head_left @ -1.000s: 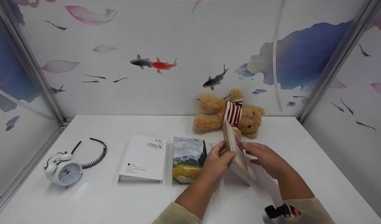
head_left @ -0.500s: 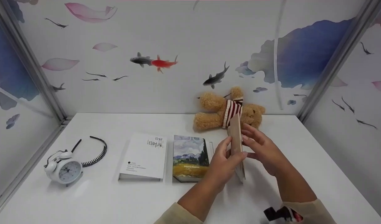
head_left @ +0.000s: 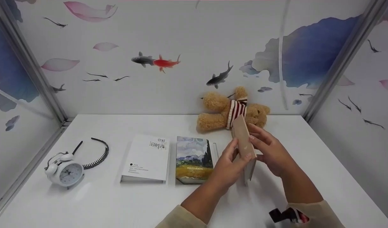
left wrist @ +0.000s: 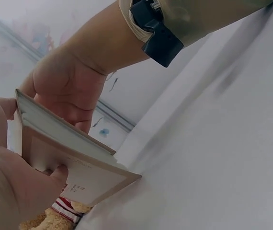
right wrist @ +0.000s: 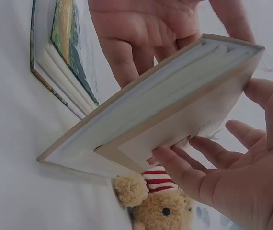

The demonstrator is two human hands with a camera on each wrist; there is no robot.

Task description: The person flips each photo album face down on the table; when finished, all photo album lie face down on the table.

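Observation:
A tan hardcover book (head_left: 243, 129) stands on edge above the right part of the table, its narrow spine facing up toward the head camera. My left hand (head_left: 228, 167) grips it, thumb at the near end of the spine and fingers against the left cover. On the other side, fingertips of my right hand (head_left: 273, 150) touch the right cover, with the fingers only slightly bent. White page edges (right wrist: 160, 91) show between the covers in the right wrist view. Behind the book lies a brown teddy bear (head_left: 213, 123) in a striped top, partly covered by it.
Left of my hands lie a photo album with a landscape painting (head_left: 192, 158) and a white binder-like album (head_left: 146, 158). A pale flat item (head_left: 215, 150) sticks out behind my left hand. A white alarm clock (head_left: 67, 174) and black headband (head_left: 100, 158) are far left.
The book has turned so its spine faces up and its right cover, visible earlier with a red mark, faces away from the head camera. My right hand has shifted slightly up, along the cover.

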